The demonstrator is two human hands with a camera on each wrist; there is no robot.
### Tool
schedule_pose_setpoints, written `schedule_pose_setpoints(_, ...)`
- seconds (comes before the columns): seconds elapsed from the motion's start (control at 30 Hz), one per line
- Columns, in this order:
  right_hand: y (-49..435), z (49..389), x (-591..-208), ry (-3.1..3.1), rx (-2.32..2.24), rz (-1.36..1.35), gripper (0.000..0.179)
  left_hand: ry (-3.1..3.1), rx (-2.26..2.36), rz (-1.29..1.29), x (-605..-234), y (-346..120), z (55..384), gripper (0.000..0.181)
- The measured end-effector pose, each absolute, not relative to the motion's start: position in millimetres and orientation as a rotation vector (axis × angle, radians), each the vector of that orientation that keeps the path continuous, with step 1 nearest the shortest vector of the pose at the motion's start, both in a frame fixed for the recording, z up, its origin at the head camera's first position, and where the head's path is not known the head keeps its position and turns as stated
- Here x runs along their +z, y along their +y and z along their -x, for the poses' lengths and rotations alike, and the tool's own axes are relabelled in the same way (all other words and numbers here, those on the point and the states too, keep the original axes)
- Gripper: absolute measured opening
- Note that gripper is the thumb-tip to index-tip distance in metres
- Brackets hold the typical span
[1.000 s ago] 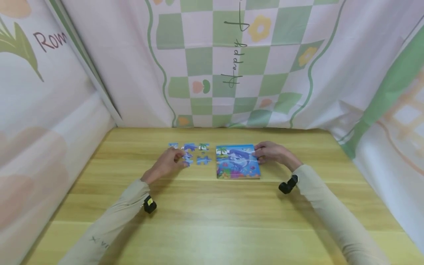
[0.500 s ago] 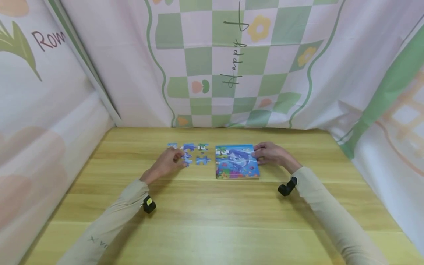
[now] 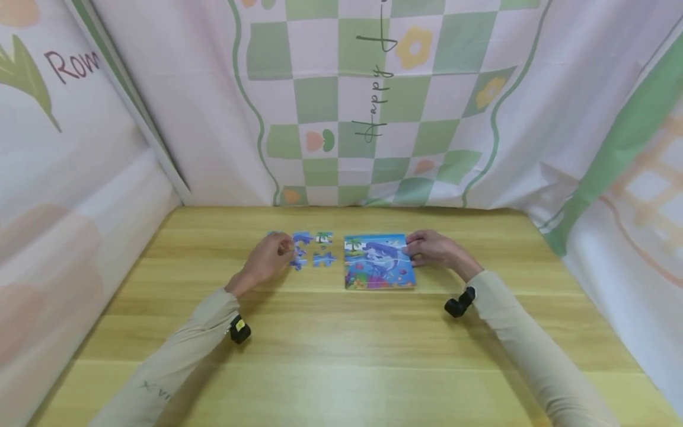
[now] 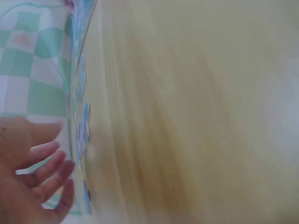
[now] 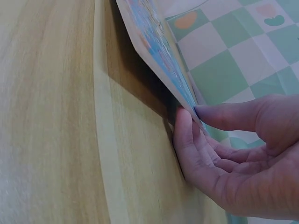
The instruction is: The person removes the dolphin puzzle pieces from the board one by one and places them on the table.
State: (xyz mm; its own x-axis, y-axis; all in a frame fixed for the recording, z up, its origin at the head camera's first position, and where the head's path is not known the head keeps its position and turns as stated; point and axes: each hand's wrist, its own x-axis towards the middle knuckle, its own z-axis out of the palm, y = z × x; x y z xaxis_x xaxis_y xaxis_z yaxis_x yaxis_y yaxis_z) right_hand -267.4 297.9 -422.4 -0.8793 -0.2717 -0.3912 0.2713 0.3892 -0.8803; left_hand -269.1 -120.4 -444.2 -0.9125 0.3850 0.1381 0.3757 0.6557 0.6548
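Beige sleeves (image 3: 187, 344) are spanning the wooden table (image 3: 331, 356). L hand (image 3: 267, 258) is hovering relaxed, holding nothing, beside jigsaw pcs (image 3: 323, 260); R hand (image 3: 434, 248) is pinching the R edge of dolphin puzzle board (image 3: 379, 264), which is sitting R of pcs. Gripping only this rim is prob. keeping its picture readable. Behind, checked curtain (image 3: 363, 95) is hanging.
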Motion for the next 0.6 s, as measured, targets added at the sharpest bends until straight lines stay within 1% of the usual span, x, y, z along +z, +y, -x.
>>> schedule_pose_setpoints(0.17,299,265,-426,2.181,-1.511,0.003,0.055,2.904,1.150,-0.710,-440,-93,276,0.026)
schedule_pose_setpoints(0.37,301,263,-427,2.183,-1.534,0.004,0.058,2.906,1.099,-0.857,-439,-43,285,0.019)
schedule_pose_setpoints(0.6,297,265,-426,2.194,-1.555,-0.013,0.052,2.811,0.974,-0.985,-434,16,283,0.026)
